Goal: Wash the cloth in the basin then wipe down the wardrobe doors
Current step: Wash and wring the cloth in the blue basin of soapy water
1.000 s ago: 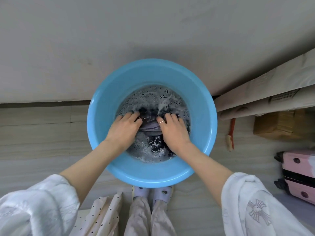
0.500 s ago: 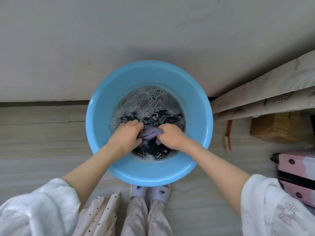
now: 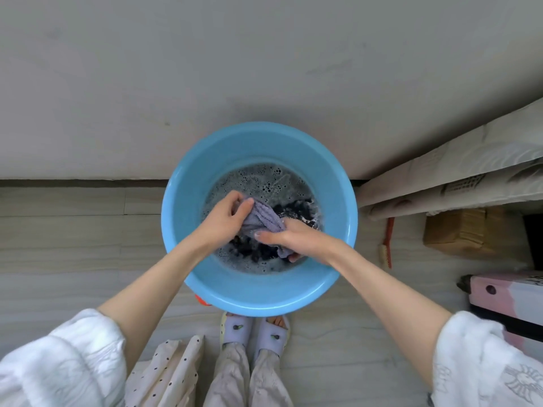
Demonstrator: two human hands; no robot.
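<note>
L hand [image 3: 224,220] grips cloth [image 3: 264,220] | R hand [image 3: 289,237] grips cloth | over blue basin [image 3: 188,201] w/ soapy water

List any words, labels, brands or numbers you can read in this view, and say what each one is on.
No text can be read anywhere in the view.
Blue basin: no label or marking shows.
Purple cloth: plain, no tag in sight.
Right sleeve: an embroidered emblem, not lettering.
Pink case: a dark mark near its top edge, too blurred to read.
Cardboard box: no print visible.
Fabric rolls: patterned patches only, no readable words.
</note>
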